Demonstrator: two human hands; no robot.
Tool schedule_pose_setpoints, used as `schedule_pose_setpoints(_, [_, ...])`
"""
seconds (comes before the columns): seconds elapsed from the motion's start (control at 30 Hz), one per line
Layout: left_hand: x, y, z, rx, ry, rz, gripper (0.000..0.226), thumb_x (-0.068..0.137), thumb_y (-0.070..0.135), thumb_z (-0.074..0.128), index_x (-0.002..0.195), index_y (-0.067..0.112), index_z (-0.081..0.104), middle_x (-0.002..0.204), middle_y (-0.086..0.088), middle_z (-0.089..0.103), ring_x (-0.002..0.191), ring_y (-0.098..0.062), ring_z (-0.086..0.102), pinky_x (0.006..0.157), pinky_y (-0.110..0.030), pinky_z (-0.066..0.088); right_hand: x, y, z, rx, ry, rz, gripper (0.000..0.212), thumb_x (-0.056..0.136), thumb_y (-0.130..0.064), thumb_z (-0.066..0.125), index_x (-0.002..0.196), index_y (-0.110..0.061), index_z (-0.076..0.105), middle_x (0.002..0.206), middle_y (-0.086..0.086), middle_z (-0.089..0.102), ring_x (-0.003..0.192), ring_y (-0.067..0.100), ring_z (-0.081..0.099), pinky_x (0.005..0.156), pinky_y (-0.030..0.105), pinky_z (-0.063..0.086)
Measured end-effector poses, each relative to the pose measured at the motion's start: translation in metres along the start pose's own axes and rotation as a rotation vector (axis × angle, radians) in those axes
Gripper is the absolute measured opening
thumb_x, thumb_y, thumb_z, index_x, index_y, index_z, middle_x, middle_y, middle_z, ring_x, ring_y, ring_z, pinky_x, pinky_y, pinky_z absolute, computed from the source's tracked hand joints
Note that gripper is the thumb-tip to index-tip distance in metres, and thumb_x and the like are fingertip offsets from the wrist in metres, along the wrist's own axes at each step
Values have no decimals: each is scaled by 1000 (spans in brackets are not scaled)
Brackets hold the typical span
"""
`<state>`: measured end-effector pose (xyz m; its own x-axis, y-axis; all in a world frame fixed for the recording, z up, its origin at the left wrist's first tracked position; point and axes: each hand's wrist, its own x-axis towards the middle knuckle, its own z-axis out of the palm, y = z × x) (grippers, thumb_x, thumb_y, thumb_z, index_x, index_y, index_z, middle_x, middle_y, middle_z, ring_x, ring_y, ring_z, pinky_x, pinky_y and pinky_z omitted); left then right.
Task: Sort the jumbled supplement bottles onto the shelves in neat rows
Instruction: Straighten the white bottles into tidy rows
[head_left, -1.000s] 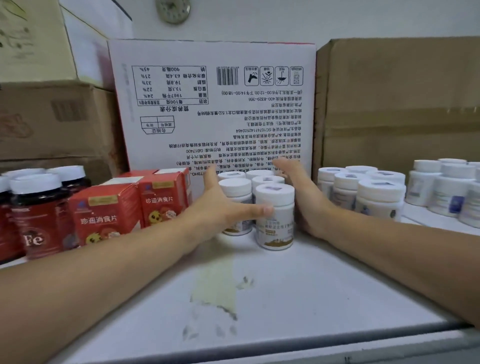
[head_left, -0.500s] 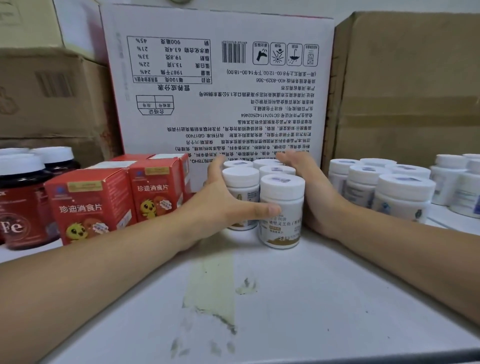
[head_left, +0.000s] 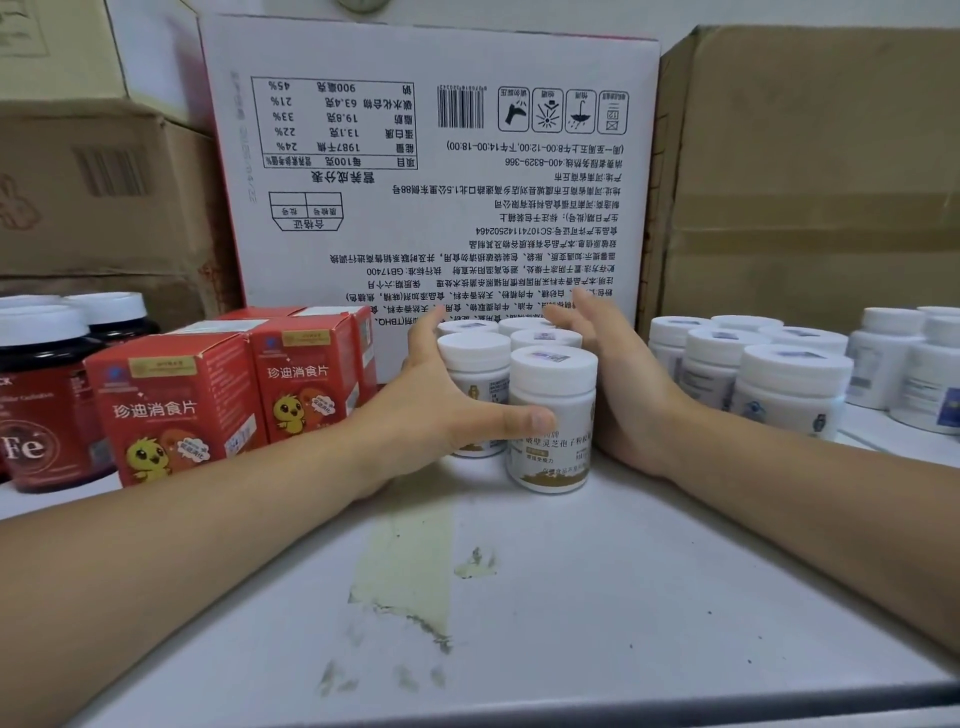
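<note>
Five bottles (head_left: 553, 384) — clustered between left hand (head_left: 436, 410), right hand (head_left: 623, 395).

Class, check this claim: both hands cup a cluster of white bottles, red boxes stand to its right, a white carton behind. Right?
No. The head view shows the red boxes left of the bottles, not right. The left hand and right hand do cup the bottles, with the carton behind.
</note>
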<state>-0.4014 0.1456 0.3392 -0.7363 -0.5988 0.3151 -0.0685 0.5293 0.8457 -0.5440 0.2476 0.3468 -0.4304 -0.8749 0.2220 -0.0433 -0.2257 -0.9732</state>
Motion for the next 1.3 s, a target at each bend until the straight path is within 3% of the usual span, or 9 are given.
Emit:
schedule_pose_setpoints(0.2, [-2,3,1,10,47,27,157,33,53,96,154,37,-3,134,18,36,126,-5,43,105,-22,33,2,1,0,-24,-12,12,48,91,-64,37,129,-37,50,137,-5,55,125,19,53,113,44,33])
schedule_pose_setpoints(0.33, [-1,-1,-1,-16,17,18,155,26,53,88,152,41,-2,127,23,38,129,-9,47,113,-33,36,1,0,-2,-46,-44,3,35,90,-63,40,94,-40,65,96,-15,73,103,11,66,102,38,44])
schedule_pose_setpoints(0.5, [0,-1,-3,-49,-24,-10,156,28,48,90,154,36,-1,144,13,41,125,-9,51,111,-32,39,3,2,-4,-64,-11,9,56,66,-75,53,112,-43,60,129,-10,62,124,17,54,113,45,32])
schedule_pose_setpoints(0.6, [1,-1,-4,-65,-37,-13,155,30,44,91,155,35,-1,143,12,44,119,-7,55,107,-29,42,3,-1,-3,-83,12,2,38,87,-64,44,86,-39,72,90,-15,74,109,14,62,109,41,37])
schedule_pose_setpoints(0.73, [1,-2,-4,-76,-37,0,154,29,46,89,155,34,0,139,13,46,118,-5,56,106,-29,43,1,0,-2,-84,-61,-18,62,97,-54,32,55,-38,74,68,-19,72,75,1,69,88,32,46])
schedule_pose_setpoints(0.87, [2,-3,-4,-67,-29,14,151,32,44,91,154,33,2,135,15,46,115,-1,55,99,-23,45,3,0,-2,-57,-36,-6,36,92,-61,39,95,-37,65,100,-12,72,109,16,63,109,43,38])
schedule_pose_setpoints(0.97, [2,-3,-3,-70,-29,19,151,32,44,91,154,34,2,132,17,45,117,-1,54,96,-21,44,4,2,-4,-76,-23,-14,44,80,-69,46,110,-39,56,130,-5,60,123,21,55,113,46,33])
schedule_pose_setpoints(1.13, [1,-3,-3,-60,-10,29,157,25,54,91,153,38,4,147,14,33,131,-10,47,111,-33,39,7,4,-5,-64,-18,-22,53,69,-71,47,109,-39,59,135,-4,58,125,22,53,113,46,32])
schedule_pose_setpoints(1.3, [-1,-2,-5,-64,-16,27,155,27,51,90,154,37,2,156,11,27,132,-10,44,114,-36,36,9,1,-4,-32,1,-20,44,87,-65,41,119,-38,54,133,-3,58,122,20,56,113,46,34])
